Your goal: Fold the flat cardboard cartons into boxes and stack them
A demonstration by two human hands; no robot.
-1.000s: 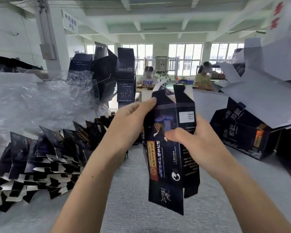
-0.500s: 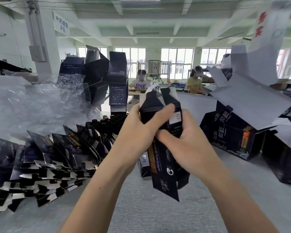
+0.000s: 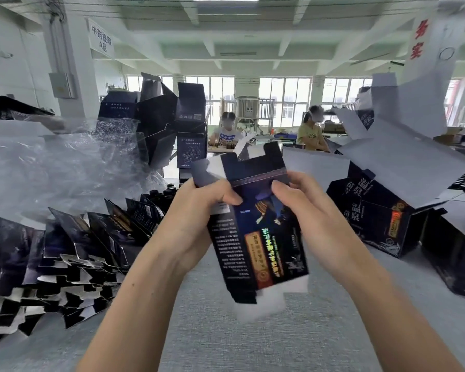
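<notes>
1. I work from one view: a wide-angle camera on the person's head, facing forward and slightly down.
2. It sits close over the left hand [image 3: 199, 218] and right hand [image 3: 314, 210], which grip the carton [image 3: 255, 237] at centre frame.
3. The grey table [image 3: 226, 339] fills the bottom and the windows [image 3: 285, 98] stand far ahead.

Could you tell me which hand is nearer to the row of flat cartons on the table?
Left. The left hand, gripping the held carton, is just right of the flat cartons; the right hand grips that carton's far side.
</notes>
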